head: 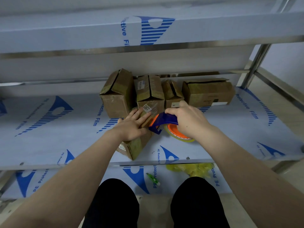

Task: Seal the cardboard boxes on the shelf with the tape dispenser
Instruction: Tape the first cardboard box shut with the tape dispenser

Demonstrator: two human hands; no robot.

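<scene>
A small cardboard box (134,148) lies near the front of the middle shelf (49,145). My left hand (131,125) presses flat on its top with straight fingers. My right hand (187,120) grips a blue and orange tape dispenser (164,121) with a yellowish tape roll (178,135), its front end against the box's right edge. Several more cardboard boxes stand behind: a tall one (117,94), one with a white label (150,94), a small one (172,94) and a wide one (208,93).
An upper shelf (148,33) in blue-printed protective film overhangs the boxes. A steel post (256,63) rises at the right. On the lower shelf lie a green utility knife (153,179) and a yellow plastic bag (194,169). My black-clad knees show below.
</scene>
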